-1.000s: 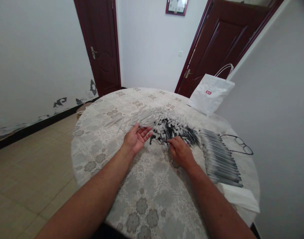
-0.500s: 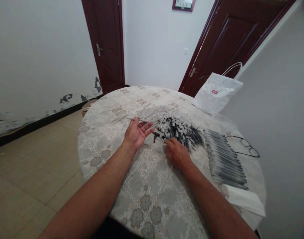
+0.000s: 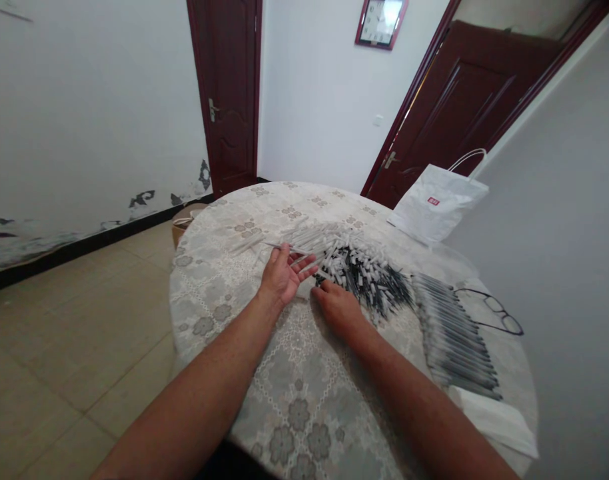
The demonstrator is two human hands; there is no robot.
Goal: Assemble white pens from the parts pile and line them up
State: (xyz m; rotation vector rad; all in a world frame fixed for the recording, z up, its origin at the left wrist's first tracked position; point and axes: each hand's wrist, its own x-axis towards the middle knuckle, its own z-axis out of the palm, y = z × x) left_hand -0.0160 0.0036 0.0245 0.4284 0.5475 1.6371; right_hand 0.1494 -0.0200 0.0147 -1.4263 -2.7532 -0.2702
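My left hand (image 3: 283, 272) is palm up over the table, its thumb pinching a thin grey pen (image 3: 270, 245) while the other fingers stay loosely spread. Close by on the right, my right hand (image 3: 338, 305) lies low at the near edge of a heap of dark pens with whitish ends (image 3: 357, 270). Its fingers are closed, and what they hold is hidden. Behind my left hand, pale slender tubes (image 3: 309, 235) lie loosely piled and run into the heap.
A row of pens (image 3: 457, 337) lies side by side at the right, near eyeglasses (image 3: 499, 313) and a folded white packet (image 3: 494, 417). A white paper bag (image 3: 437, 203) stands at the back right. A patterned cloth (image 3: 294, 373) covers the round table.
My right hand has moved left along the heap's edge, closer to my left hand. My left hand keeps its pinch on the pen. The view has tilted up slightly.
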